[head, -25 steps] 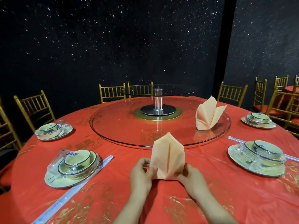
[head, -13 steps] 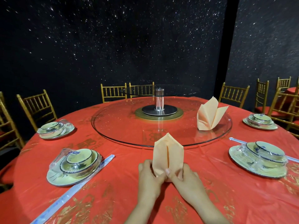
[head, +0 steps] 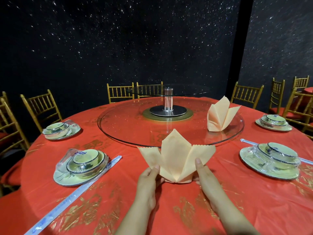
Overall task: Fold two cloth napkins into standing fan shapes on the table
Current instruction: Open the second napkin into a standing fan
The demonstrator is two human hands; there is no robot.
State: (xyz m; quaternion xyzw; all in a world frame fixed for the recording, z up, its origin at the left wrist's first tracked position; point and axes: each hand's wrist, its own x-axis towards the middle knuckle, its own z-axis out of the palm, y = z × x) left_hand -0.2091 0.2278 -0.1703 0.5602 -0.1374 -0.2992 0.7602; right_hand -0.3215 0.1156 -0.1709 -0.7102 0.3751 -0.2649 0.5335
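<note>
Left of the glass turntable [head: 122, 126] a wrapped bowl set [head: 81, 167] sits well clear of your left hand [head: 149, 177], which pinches the base of the peach napkin [head: 176, 158] — upright just before the turntable's near rim, wings spread sideways. Your right hand [head: 203, 173] clasps the right wing, thumb in front, equally near. The finished fan [head: 220, 116] stands on the turntable's right part — no obstruction judged.

- A black wall [head: 118, 39], speckled white, is seen at twelve o'clock.
- Gold chairs [head: 120, 87] are ranged round a red-covered table [head: 254, 200] from nine to three o'clock.
</note>
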